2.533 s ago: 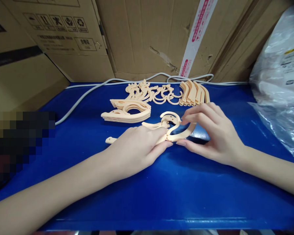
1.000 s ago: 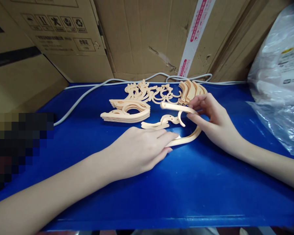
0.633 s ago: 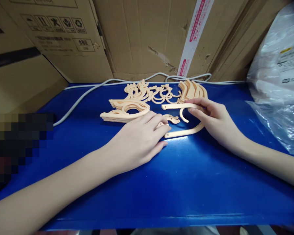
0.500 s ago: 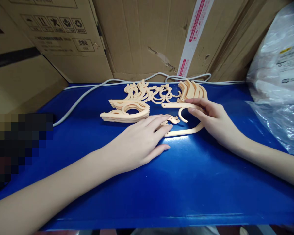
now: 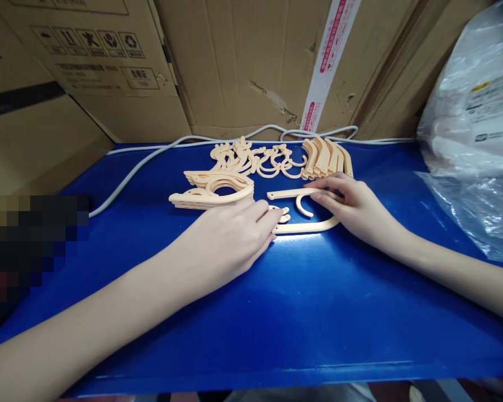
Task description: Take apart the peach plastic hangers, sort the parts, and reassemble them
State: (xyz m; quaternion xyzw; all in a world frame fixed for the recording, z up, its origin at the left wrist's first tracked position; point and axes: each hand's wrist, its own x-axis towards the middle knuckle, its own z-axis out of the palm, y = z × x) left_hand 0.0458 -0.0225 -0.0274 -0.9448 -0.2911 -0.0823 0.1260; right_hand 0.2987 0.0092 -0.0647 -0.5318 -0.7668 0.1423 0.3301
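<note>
On the blue table top (image 5: 302, 312) lies a peach plastic curved hanger piece (image 5: 308, 226), folded open into a U shape. My right hand (image 5: 358, 211) grips its right end, thumb and fingers pinched round the bend. My left hand (image 5: 228, 241) rests palm down just left of it, fingers pressed together on a small peach hook piece (image 5: 281, 213) that joins the curved piece. Most of that small piece is hidden under my fingers.
Behind my hands are a stack of assembled peach hangers (image 5: 212, 194), a loose pile of hook pieces (image 5: 268, 159) and a row of curved arms (image 5: 327, 156). A white cable (image 5: 129, 176) runs along the back. Cardboard boxes (image 5: 243, 61) wall the rear; a plastic bag (image 5: 473, 139) sits right.
The curved piece, raised and swung open by my right hand a second ago, now lies flat on the table. Both hands have shifted slightly left and back with it.
</note>
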